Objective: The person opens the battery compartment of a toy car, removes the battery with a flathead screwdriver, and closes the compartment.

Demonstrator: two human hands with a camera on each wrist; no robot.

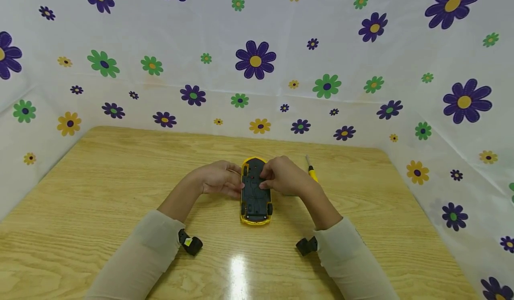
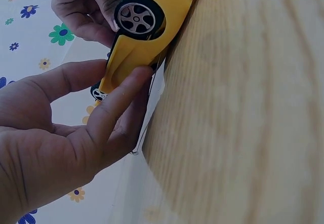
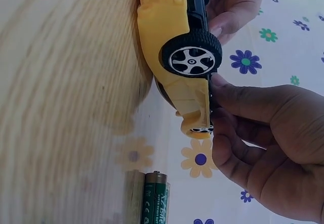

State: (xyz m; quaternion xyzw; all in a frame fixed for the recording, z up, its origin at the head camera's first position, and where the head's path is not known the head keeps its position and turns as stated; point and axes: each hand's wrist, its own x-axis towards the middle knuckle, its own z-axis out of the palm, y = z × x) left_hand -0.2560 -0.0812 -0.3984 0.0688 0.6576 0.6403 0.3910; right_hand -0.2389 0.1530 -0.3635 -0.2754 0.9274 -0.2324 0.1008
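A yellow toy car [image 1: 255, 193] lies upside down on the table, its black underside and wheels facing up. My left hand [image 1: 218, 179] holds it along its left side. In the left wrist view, the thumb is at the edge of the underside and the fingers [image 2: 124, 95] lie against the yellow body. My right hand [image 1: 285, 175] curls over the right side, thumb and index fingertips at the black underside. In the right wrist view, the thumb [image 3: 243, 100] meets the underside near a silver-spoked wheel [image 3: 191, 61]. Anything small between these fingertips is hidden.
A screwdriver with a yellow and black handle [image 1: 312, 173] lies behind my right wrist. A green battery [image 3: 154, 198] lies on the table near the right hand. A wooden table [image 1: 160, 152] meets a flower-printed white cloth [image 1: 225, 32] at the back and sides.
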